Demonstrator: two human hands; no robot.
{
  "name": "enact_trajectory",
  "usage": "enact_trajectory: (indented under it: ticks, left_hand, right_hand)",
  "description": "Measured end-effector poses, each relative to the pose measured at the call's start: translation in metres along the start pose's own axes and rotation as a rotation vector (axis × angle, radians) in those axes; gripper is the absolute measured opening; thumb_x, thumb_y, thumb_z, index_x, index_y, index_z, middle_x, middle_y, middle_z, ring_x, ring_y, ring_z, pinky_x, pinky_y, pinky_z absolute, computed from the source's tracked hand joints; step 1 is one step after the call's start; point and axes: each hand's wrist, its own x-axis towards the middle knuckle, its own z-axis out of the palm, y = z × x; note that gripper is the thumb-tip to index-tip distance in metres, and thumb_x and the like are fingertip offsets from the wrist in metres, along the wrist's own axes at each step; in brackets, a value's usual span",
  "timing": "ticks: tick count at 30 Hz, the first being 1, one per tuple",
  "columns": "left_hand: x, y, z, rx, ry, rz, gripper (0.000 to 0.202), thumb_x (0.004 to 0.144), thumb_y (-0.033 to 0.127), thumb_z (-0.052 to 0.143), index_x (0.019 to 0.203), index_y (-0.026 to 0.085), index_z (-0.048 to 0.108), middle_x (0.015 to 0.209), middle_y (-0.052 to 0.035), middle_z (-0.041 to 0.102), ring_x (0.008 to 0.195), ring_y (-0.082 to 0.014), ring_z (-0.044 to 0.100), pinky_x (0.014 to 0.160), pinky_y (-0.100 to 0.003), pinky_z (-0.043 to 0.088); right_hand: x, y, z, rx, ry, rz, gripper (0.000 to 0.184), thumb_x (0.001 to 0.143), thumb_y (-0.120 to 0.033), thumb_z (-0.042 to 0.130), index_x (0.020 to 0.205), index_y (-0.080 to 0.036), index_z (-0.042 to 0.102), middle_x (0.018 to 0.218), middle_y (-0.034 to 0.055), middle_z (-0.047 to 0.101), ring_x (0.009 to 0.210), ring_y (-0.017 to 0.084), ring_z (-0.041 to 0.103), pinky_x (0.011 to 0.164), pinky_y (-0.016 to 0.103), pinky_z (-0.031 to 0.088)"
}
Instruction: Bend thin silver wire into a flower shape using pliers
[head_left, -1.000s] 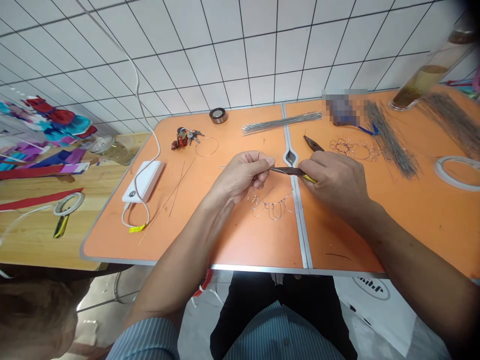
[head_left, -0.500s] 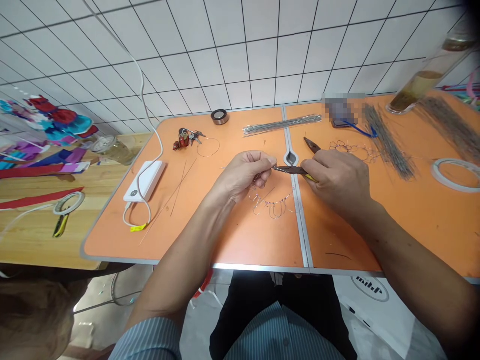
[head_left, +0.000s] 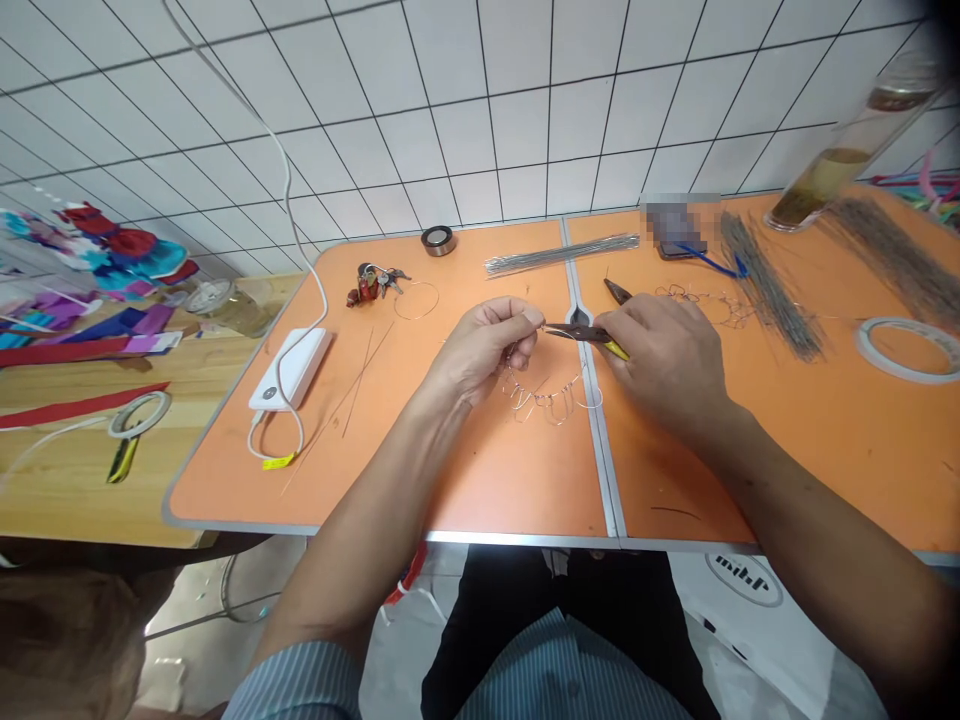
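My left hand (head_left: 484, 345) is closed in a pinch on a thin bent wire piece (head_left: 551, 400) whose looped part hangs just above the orange table (head_left: 450, 470). My right hand (head_left: 664, 355) is wrapped round small pliers (head_left: 581, 333) with yellow-tipped handles. The pliers' dark jaws point left and meet the wire right at my left fingertips. Both hands hover over the table's middle seam.
A bundle of straight wires (head_left: 562, 253), a second pair of pliers (head_left: 617, 291), finished wire loops (head_left: 705, 298), keys (head_left: 371, 282), a tape roll (head_left: 437, 239), a white power bank (head_left: 291, 368) with cable and a bottle (head_left: 832, 175) lie around. A wooden table (head_left: 75, 470) stands left.
Both hands with wire and pliers have shifted slightly away from me; the hanging wire loops moved with them. The grips stay the same.
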Motion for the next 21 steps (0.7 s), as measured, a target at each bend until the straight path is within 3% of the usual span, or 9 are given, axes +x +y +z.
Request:
enact_trajectory:
  ticks: [3, 8, 21]
  left_hand:
    - [0.0017, -0.0003, -0.0018, -0.047, 0.017, 0.058, 0.024, 0.086, 0.032, 0.087, 0.083, 0.018, 0.067, 0.063, 0.004, 0.063, 0.049, -0.0068, 0.053, 0.052, -0.021, 0.042]
    - [0.002, -0.0011, -0.0019, -0.062, 0.014, 0.083, 0.025, 0.09, 0.033, 0.084, 0.086, 0.019, 0.064, 0.068, 0.0033, 0.068, 0.054, -0.0078, 0.06, 0.055, -0.021, 0.044]
    - [-0.0006, 0.0016, 0.0017, -0.117, -0.039, -0.084, 0.023, 0.082, 0.029, 0.088, 0.085, 0.017, 0.068, 0.062, 0.004, 0.064, 0.047, -0.0077, 0.054, 0.054, -0.023, 0.048]
  right_hand:
    - [-0.0012, -0.0021, 0.0033, 0.062, -0.018, 0.044, 0.022, 0.11, -0.03, 0.06, 0.103, -0.02, 0.079, 0.092, 0.0092, 0.074, 0.086, 0.025, 0.061, 0.078, 0.038, 0.037]
    - [-0.004, -0.0077, 0.0037, 0.153, -0.069, 0.084, 0.026, 0.112, -0.03, 0.055, 0.104, -0.019, 0.078, 0.09, 0.0094, 0.074, 0.083, 0.025, 0.064, 0.074, 0.036, 0.037]
    - [-0.0008, 0.0001, 0.0, 0.085, 0.023, 0.046, 0.02, 0.11, -0.026, 0.058, 0.106, -0.022, 0.077, 0.1, 0.0112, 0.074, 0.09, 0.027, 0.061, 0.08, 0.039, 0.04]
